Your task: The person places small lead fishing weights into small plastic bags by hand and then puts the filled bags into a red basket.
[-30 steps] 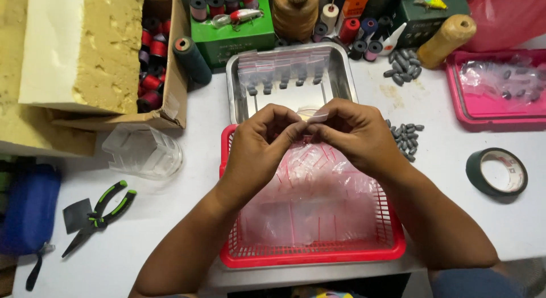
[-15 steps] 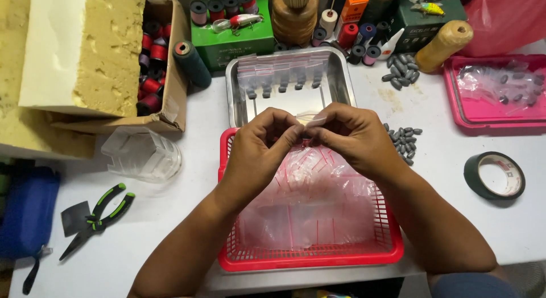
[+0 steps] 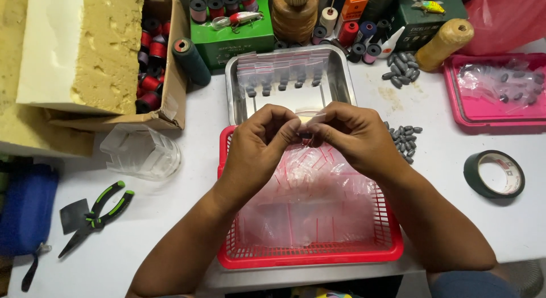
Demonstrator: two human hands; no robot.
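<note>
Small clear zip bag [image 3: 309,117] pinched at top edge between both hands, held just above far rim of red basket [image 3: 310,258], near edge of steel tray [image 3: 346,76]. Left hand [image 3: 257,147] curled narrow, fingertips closed on bag's left end; right hand [image 3: 354,136] same, closed on right end. Compared with half a second back: hands up slightly and a touch closer to tray, grip unchanged, bag no more open or shut than before. Reads as fiddling with the seal, slow going; contents of bag too small to tell.

Inside basket, under wrists: heap of empty clear bags with red strips [image 3: 310,201]. Inside tray: row of filled bags with dark sinkers [image 3: 281,76]. Right of basket: loose grey sinkers [image 3: 405,140], then tape roll [image 3: 493,174]. Left of basket: clear plastic cup on side [image 3: 139,151], green-handled pliers [image 3: 94,217].
</note>
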